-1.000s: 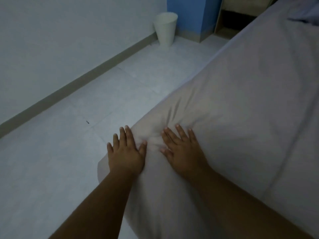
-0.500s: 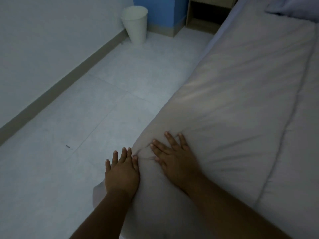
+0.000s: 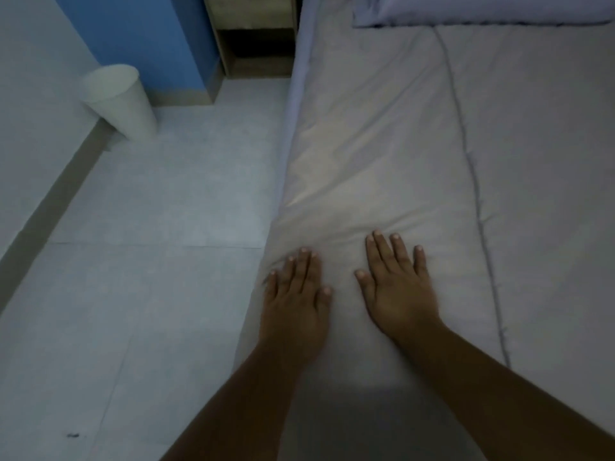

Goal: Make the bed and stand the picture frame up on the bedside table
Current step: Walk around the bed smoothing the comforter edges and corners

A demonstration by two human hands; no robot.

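Dim bedroom, pale tiled floor (image 3: 166, 211) on the left, bed (image 3: 293, 104) on the right under a grey cover (image 3: 366, 144).

Looks further up the bed than half a second ago. Sees more of the bedside table (image 3: 256, 15) at the top, right beside the head of the bed. Sees more of the purple pillow (image 3: 482, 10) at the top right too. Finds the white bin (image 3: 119, 101) lower and further left in view than before, close to the blue wall (image 3: 139, 38).

Lays the left hand (image 3: 296, 294) flat on the near left edge of the cover, fingers straight and close together, gripping nothing. Lays the right hand (image 3: 397, 287) flat beside it, fingers a little spread, gripping nothing either. Keeps a wider gap between the two hands than before. Points both sets of fingers straight up the bed now, not slanted.

Shows soft folds in the cover just past the fingertips. Shows a long stitched line (image 3: 472, 168) up the cover, to the right of the hands. Shows a grey strip (image 3: 50, 201) low along the white wall (image 3: 26, 94).
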